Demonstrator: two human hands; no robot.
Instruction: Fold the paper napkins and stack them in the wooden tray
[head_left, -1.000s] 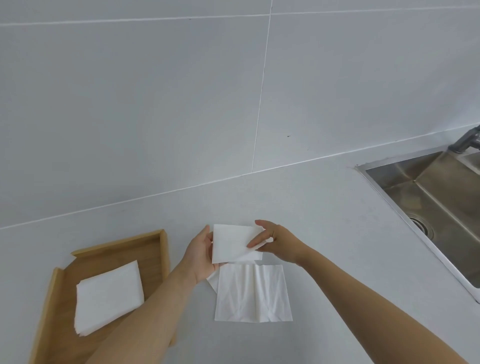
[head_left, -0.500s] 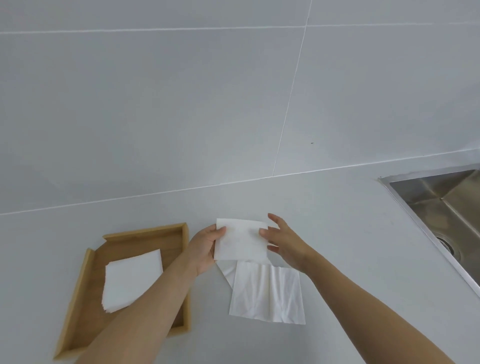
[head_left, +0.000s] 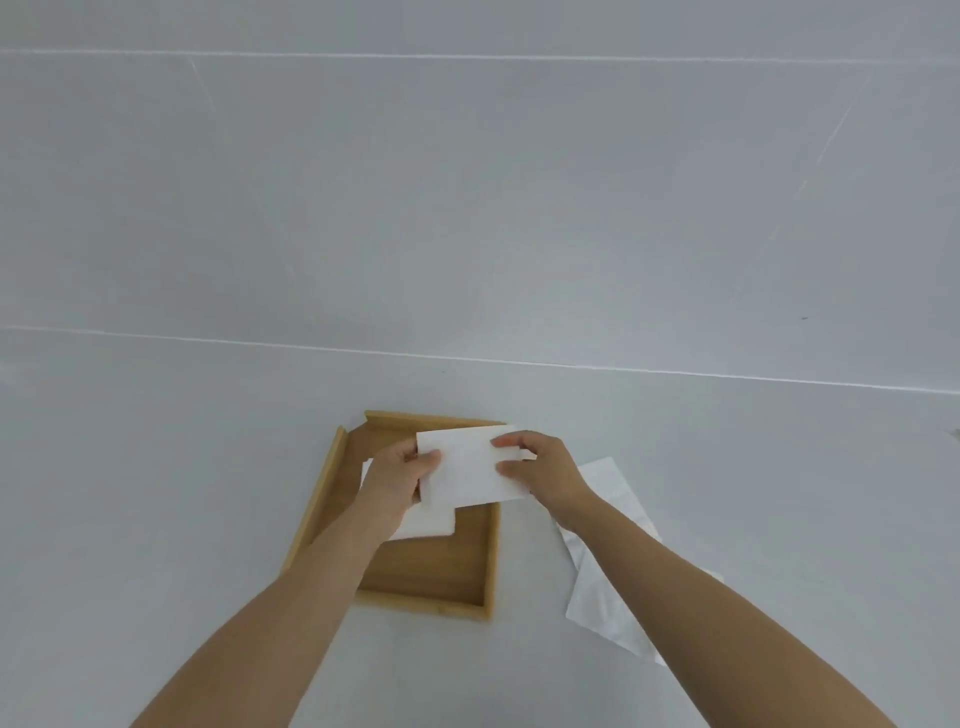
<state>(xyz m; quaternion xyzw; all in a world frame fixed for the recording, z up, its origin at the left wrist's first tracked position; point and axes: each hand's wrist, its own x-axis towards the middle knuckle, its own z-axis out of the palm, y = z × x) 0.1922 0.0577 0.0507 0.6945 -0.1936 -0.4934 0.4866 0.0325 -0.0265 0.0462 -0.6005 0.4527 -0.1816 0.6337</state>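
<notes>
Holding a folded napkin (head_left: 467, 466) between both hands, we have it above the far end of the wooden tray (head_left: 470, 564). Our left hand (head_left: 397, 475) pinches its left edge, our right hand (head_left: 540, 470) its right edge. Under the left hand, a stack of folded napkins (head_left: 423, 522) already lies in the tray. Beneath our right forearm, unfolded napkins (head_left: 605, 587) wait on the counter (head_left: 182, 493), so folding seems partly done.

Paper, wood, matt white counter.
Napkin (head_left: 467, 467) thin matt paper, soft; tray (head_left: 441, 577) smooth light wood, satin; counter (head_left: 182, 519) smooth matt; loose napkins (head_left: 608, 587) creased paper; wall (head_left: 467, 208) smooth tile, faint sheen.
</notes>
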